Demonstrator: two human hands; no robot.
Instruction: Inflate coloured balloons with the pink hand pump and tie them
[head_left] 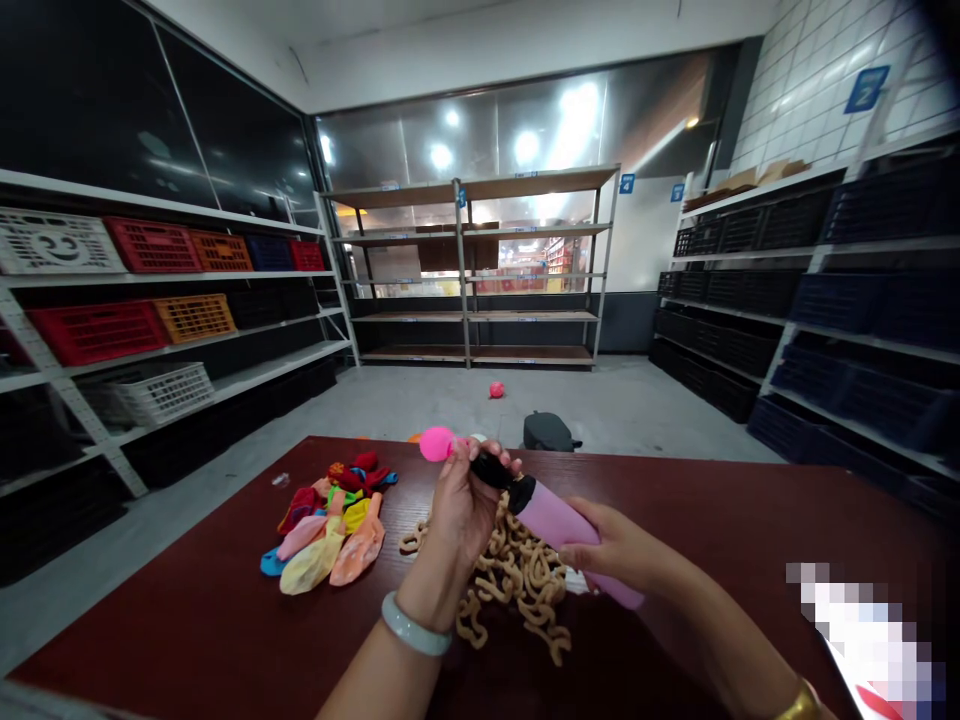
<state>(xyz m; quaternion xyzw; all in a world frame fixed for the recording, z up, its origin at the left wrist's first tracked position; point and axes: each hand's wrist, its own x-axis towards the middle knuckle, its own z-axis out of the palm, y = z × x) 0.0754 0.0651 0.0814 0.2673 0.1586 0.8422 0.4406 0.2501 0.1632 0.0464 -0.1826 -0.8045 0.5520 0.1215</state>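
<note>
See shelves (457, 250) around the room; then table (187, 630) across the foreground; mid-table, note tan pile (541, 590) of curly pieces; left of that, heap (319, 560) of limp balloons; over the pile, see slanted pump (556, 522), purple with black top; on its barrel, note right hand (619, 545) wrapped snugly; at its black top, left hand (457, 505) curled close, seemingly pinching neck of pink balloon (435, 443); judge as early on: only a small bulb swollen, seemingly untied; left over: everything limp in the heap; can't see where neck meets nozzle, hidden by left fingers; can't see part of the pile, behind wrist and pump; can't read pixelated item (877, 640) at right; can't tell whether pink round thing (496, 390) on floor is ball or balloon.
</note>
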